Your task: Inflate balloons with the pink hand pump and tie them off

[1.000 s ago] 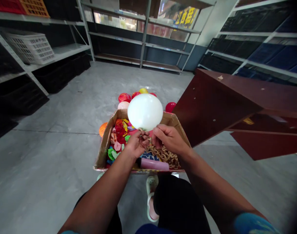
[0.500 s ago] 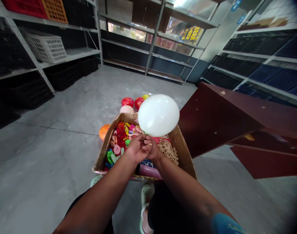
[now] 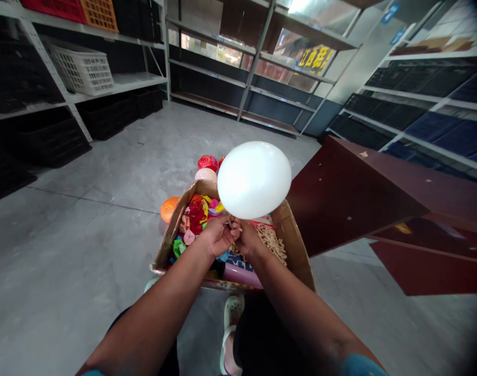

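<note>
An inflated white balloon (image 3: 254,179) floats just above my two hands, held by its neck. My left hand (image 3: 217,236) pinches the neck from the left, fingers closed. My right hand (image 3: 248,238) is closed on the same neck from the right, touching the left hand. Both hands hover over an open cardboard box (image 3: 297,250) on the floor. Inside it lie several limp coloured balloons (image 3: 195,214), a heap of tan rubber bands (image 3: 273,243) and a pink cylinder (image 3: 240,275).
Several inflated balloons (image 3: 207,163), red, pink and orange, sit on the concrete floor beyond the box. A dark red wooden cabinet (image 3: 363,198) lies tipped at the right. Metal shelving with crates, including a white basket (image 3: 81,68), lines the walls.
My right hand has come in against the left at the balloon's neck. The balloon has shifted right and up, and my view has lifted slightly.
</note>
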`<state>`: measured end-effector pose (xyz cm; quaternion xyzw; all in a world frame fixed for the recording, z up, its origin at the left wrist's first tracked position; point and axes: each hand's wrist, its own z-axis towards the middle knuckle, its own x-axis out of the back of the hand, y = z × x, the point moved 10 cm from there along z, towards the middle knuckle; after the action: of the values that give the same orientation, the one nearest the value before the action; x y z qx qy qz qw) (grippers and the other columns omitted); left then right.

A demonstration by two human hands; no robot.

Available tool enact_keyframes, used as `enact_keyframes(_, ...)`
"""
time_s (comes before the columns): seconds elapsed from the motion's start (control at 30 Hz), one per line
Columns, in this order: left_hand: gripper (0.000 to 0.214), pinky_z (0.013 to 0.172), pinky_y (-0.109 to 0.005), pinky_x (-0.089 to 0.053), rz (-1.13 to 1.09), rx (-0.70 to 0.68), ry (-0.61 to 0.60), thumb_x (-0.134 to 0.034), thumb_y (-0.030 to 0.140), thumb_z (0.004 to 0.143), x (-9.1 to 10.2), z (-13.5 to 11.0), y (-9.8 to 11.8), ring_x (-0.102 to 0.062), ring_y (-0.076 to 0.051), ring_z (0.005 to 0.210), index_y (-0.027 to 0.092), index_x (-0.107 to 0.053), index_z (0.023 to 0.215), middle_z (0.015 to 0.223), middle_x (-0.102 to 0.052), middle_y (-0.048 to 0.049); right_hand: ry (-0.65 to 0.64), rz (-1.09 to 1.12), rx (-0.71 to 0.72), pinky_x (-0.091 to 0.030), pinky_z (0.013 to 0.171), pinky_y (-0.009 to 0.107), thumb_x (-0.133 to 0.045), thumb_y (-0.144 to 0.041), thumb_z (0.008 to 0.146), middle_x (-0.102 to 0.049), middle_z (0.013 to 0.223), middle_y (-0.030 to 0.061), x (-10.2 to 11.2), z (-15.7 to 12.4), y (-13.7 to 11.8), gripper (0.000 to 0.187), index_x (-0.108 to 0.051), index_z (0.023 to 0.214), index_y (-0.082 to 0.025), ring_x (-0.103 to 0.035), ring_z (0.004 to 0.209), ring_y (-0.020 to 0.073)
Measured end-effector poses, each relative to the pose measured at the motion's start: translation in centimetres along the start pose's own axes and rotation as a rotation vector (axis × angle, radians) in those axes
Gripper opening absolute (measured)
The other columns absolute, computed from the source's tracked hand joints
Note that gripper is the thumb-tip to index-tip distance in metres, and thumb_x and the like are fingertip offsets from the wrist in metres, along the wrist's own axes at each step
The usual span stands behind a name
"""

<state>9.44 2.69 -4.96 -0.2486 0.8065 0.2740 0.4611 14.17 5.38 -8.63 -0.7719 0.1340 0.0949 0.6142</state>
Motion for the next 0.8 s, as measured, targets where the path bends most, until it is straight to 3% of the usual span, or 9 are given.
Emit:
enact_keyframes(0.13,0.018,0.037,-0.012,-0.029,0.14,-0.068,-0.001,-0.042,0.008,0.087,0.1,0.1,1.0,-0.043,-0.004,0.045,0.012,-0.047,0.07,0.062,-0.048,-0.0016,0.065,0.047,-0.04,-0.037,0.045,0.021,-0.072,-0.037,0.061,-0.058,0.058,-0.0038,0.9,-0.8,-0.2,0.024,-0.061,0.071,-0.019,-0.047,0.048,0.0089)
enact_keyframes(0.27,0.019,0.036,-0.014,-0.027,0.358,-0.222,0.113,-0.044,0.016,0.089,1.1,0.2,2.8,-0.043,-0.004,0.042,0.014,-0.046,0.07,0.06,-0.05,-0.0002,0.093,-0.046,-0.042,-0.027,0.041,0.02,-0.071,-0.041,0.066,-0.056,0.056,-0.0047,1.8,-2.2,-0.2,0.028,-0.062,0.078,-0.018,-0.04,0.043,0.0069)
enact_keyframes(0.33,0.019,0.035,-0.014,-0.024,0.489,-0.284,0.171,-0.046,0.02,0.088,1.7,0.2,3.5,-0.039,-0.004,0.039,0.014,-0.047,0.07,0.056,-0.049,0.0017,0.104,-0.229,0.03,-0.029,0.043,0.021,-0.066,-0.042,0.072,-0.054,0.055,-0.0044,2.2,-2.9,-1.2,0.025,-0.062,0.079,-0.018,-0.041,0.044,0.0085)
enact_keyframes(0.4,0.02,0.035,-0.014,-0.02,0.588,-0.329,0.209,-0.049,0.025,0.087,2.1,0.3,3.8,-0.034,-0.003,0.036,0.015,-0.048,0.07,0.051,-0.046,0.0042,0.1,-0.523,0.216,-0.038,0.052,0.024,-0.06,-0.037,0.078,-0.059,0.062,-0.0011,1.7,-3.8,-3.7,0.019,-0.064,0.081,-0.018,-0.049,0.053,0.012)
enact_keyframes(0.5,0.023,0.036,-0.014,-0.019,0.631,-0.382,0.235,-0.053,0.031,0.085,2.4,0.4,4.0,-0.032,-0.002,0.035,0.013,-0.053,0.07,0.048,-0.044,0.0056,0.075,-1.078,0.542,-0.041,0.07,0.028,-0.052,-0.024,0.083,-0.064,0.081,0.0054,-1.0,-5.7,-7.5,0.014,-0.065,0.084,-0.018,-0.056,0.076,0.0171)
enact_keyframes(0.6,0.021,0.037,-0.014,-0.021,0.636,-0.397,0.254,-0.06,0.03,0.08,2.5,0.4,3.9,-0.036,-0.002,0.038,0.01,-0.06,0.073,0.051,-0.048,0.0039,0.081,-1.459,0.64,-0.037,0.066,0.027,-0.047,-0.02,0.085,-0.061,0.084,0.0066,-2.6,-6.6,-9.1,0.016,-0.062,0.082,-0.018,-0.054,0.075,0.0167)
enact_keyframes(0.7,0.019,0.037,-0.014,-0.022,0.587,-0.359,0.232,-0.062,0.028,0.079,2.3,0.4,3.7,-0.038,-0.002,0.04,0.01,-0.061,0.074,0.053,-0.048,0.0032,0.116,-1.573,0.634,-0.034,0.06,0.025,-0.048,-0.021,0.085,-0.059,0.081,0.0049,-2.4,-6.4,-10.2,0.013,-0.06,0.08,-0.019,-0.052,0.07,0.0153)
enact_keyframes(0.8,0.016,0.036,-0.012,-0.02,0.455,-0.224,0.106,-0.057,0.024,0.083,1.7,0.7,2.8,-0.035,-0.001,0.039,0.01,-0.056,0.075,0.056,-0.044,0.0042,0.163,-1.513,0.66,-0.035,0.059,0.025,-0.05,-0.02,0.084,-0.059,0.078,0.0038,-1.2,-6.0,-11.2,0.011,-0.06,0.078,-0.019,-0.051,0.067,0.0147)
